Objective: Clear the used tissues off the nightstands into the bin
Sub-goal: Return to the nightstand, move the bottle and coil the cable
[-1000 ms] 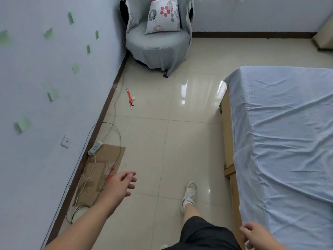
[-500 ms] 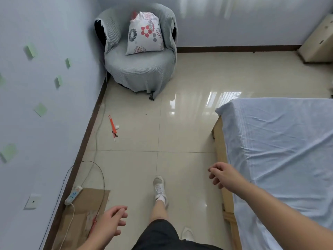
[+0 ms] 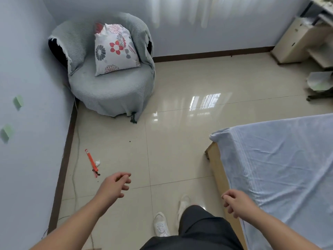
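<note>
Beyond left hand and right hand, fingers loosely curled, empty: red stick, armchair, bed

Lies on the glossy beige floor tiles, lower left of the frame: one small white crumpled wad, tissue-like, bunched up rather than flat. Touches the right side of a thin red stick, about halfway along it, near the dark skirting board. Too small to tell any more.
</note>
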The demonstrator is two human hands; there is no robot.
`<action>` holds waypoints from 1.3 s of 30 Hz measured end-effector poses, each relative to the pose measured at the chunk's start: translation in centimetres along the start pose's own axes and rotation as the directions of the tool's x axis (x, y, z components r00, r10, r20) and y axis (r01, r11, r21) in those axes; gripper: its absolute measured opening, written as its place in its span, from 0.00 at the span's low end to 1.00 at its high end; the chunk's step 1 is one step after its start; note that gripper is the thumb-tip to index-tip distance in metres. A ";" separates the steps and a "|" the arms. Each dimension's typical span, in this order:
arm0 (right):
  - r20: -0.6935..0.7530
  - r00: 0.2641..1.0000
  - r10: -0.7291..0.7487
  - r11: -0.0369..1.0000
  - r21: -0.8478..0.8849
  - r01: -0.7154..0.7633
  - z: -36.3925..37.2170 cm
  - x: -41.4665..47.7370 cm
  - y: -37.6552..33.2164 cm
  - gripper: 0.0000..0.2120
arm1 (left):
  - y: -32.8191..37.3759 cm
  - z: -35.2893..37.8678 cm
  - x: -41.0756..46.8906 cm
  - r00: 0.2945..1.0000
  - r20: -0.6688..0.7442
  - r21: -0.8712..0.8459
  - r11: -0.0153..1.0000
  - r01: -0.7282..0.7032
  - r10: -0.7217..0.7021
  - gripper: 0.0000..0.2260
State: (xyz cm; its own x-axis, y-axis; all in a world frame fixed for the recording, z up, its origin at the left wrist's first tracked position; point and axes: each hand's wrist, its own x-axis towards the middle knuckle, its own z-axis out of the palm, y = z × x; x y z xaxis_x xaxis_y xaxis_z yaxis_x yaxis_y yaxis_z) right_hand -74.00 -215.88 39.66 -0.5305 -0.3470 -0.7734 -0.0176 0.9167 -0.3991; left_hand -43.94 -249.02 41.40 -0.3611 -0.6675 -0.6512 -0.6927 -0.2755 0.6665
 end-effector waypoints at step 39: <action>-0.150 0.929 0.338 0.790 0.581 -0.193 -36.7 42.3 -29.3 0.09 | 68.9 18.1 57.7 0.893 0.429 0.330 0.897 -0.296 0.137 0.09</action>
State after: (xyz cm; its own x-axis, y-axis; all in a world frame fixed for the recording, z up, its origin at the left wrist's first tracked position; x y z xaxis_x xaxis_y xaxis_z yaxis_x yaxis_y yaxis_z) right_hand -127.05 -250.13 36.74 -0.6264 0.0170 -0.7793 0.5813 0.6763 -0.4524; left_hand -123.74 -294.00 43.19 -0.6848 -0.3374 -0.6459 -0.7202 0.1784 0.6704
